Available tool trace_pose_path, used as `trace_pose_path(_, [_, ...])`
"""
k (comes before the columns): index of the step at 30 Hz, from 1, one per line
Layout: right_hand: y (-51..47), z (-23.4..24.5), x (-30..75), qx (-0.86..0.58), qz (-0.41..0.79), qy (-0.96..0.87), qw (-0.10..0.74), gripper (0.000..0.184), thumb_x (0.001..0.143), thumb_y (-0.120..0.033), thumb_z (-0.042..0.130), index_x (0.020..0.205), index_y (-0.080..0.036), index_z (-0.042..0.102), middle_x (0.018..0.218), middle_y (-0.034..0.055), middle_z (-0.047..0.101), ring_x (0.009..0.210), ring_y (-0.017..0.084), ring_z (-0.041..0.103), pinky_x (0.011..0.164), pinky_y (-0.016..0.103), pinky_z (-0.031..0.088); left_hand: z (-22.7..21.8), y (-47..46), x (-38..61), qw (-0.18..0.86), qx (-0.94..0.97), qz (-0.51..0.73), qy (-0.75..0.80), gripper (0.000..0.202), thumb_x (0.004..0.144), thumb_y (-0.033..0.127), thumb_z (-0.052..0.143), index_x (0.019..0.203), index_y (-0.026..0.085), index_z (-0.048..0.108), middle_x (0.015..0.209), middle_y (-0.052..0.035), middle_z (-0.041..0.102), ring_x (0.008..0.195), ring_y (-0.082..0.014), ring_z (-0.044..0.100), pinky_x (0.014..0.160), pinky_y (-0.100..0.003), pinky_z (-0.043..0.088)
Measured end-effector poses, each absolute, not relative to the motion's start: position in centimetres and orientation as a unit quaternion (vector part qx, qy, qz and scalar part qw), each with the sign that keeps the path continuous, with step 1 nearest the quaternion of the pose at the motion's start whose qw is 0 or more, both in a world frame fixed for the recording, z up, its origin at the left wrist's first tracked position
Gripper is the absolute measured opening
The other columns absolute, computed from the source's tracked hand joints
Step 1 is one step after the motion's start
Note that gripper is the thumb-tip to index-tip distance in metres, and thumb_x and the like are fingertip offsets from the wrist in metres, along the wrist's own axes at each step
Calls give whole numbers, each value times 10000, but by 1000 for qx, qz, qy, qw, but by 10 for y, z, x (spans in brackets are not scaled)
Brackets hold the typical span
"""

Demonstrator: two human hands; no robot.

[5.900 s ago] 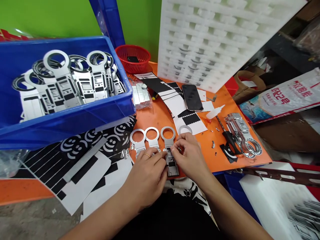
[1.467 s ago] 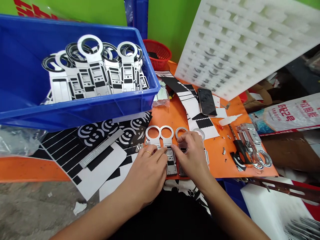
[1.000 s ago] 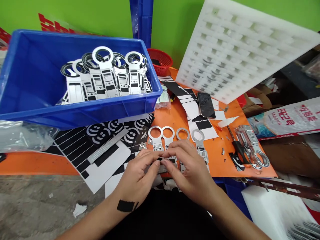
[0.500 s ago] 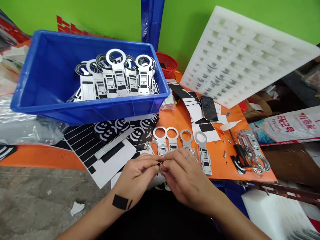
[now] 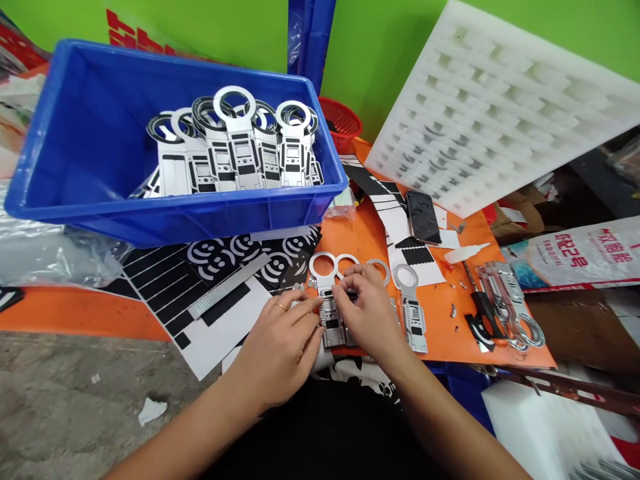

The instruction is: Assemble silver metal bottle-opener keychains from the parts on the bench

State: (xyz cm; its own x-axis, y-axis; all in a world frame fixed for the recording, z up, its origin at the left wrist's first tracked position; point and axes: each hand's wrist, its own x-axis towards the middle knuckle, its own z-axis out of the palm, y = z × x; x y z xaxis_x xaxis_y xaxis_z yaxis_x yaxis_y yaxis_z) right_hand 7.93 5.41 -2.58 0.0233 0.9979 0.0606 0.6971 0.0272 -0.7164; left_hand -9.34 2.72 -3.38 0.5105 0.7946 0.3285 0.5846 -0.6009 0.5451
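As the left hand and right hand settle on the row's leftmost ringed part, work seemingly shifts there, though I can't tell whether bent fingers grip it.

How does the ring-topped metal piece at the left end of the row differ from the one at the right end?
The left piece is partly covered by the left hand and right hand; the right piece is untouched and in full view. The left piece's ring looks whiter, the right piece's greyer. Both have a ring topping a narrow body.
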Motion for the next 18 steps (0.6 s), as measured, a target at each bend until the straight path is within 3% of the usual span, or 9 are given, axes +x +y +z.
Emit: trace_pose_path(18, [51,-31,72,-665,224,-645,302,154,852,-193,542,699,-202,565,992,88,569,975,249,533,830,423,433,-32,31,-93,175,865,248,399,204,924,125,485,922,120,688,1103,-88,713,1092,-303,543,923,-486,463])
